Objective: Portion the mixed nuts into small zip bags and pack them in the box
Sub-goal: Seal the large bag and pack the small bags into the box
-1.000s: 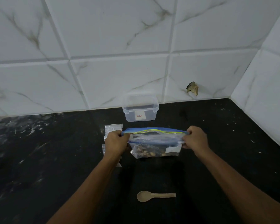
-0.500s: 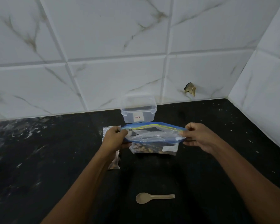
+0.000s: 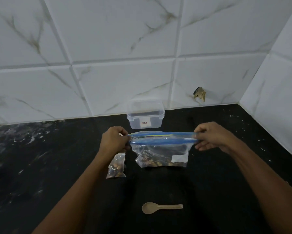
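Hands first: our left hand [image 3: 114, 140] pinches the left end of the blue zip strip on the large clear plastic zip bag of mixed nuts [image 3: 161, 153], and our right hand [image 3: 209, 136] pinches the right end, thumb on top and fingers curled beneath. Between them the strip is stretched level, and its two blue lips stand slightly apart along the middle, so the mouth looks partly open. We hold the bag upright; its bottom, where the brown nuts lie, is at the black stone counter [image 3: 234, 174], though we cannot tell whether it rests there.

Just left of the big bag, partly hidden under our left wrist, a small clear zip bag with nuts inside [image 3: 116, 167] lies flat on the counter. Farther back, against the white marbled tile wall [image 3: 125, 48], stands the clear plastic box [image 3: 145, 114] with a small label on its front; whether its lid is on we cannot tell. Nearer to us, well apart from the bags, a beige plastic spoon [image 3: 160, 207] lies with its bowl to the left and handle to the right.
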A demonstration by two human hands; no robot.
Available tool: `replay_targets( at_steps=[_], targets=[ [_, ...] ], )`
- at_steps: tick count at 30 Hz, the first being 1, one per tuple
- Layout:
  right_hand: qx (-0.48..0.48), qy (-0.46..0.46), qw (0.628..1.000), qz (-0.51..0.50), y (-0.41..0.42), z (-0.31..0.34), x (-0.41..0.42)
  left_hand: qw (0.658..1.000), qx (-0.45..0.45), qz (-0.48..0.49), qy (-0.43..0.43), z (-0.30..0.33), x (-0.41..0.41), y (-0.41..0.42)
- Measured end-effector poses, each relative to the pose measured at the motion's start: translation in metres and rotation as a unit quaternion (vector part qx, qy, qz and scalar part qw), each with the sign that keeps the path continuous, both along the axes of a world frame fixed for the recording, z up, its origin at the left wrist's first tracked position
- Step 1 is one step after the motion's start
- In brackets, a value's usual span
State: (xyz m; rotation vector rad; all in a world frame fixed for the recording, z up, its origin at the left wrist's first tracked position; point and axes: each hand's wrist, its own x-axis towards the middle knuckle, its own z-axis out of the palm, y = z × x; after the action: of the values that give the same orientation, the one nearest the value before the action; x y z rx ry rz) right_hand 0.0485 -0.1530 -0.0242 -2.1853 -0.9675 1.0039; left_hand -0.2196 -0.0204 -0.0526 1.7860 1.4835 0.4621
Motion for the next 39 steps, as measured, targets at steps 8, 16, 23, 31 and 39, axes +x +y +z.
replay_targets(
  at_steps=[8,16,23,31,39],
  targets=[
    [-0.027,0.000,1.000,-0.013,0.005,0.008,-0.002,0.991,0.034,-0.085,0.100,0.019,-0.003,0.003],
    [-0.051,-0.277,0.957,0.071,0.011,0.008,0.008,0.980,-0.071,-0.173,-0.062,0.022,-0.014,0.010],
    [-0.036,-0.338,0.935,0.104,0.013,0.012,-0.007,0.981,0.053,-0.137,-0.126,-0.011,-0.009,0.004],
    [0.159,-0.392,0.846,0.325,0.053,0.000,-0.100,0.959,0.122,-0.142,-0.214,-0.016,0.011,-0.013],
    [0.190,-0.373,0.867,0.271,0.064,0.001,-0.098,0.985,0.020,-0.078,-0.155,-0.089,0.014,-0.031]
  ],
)
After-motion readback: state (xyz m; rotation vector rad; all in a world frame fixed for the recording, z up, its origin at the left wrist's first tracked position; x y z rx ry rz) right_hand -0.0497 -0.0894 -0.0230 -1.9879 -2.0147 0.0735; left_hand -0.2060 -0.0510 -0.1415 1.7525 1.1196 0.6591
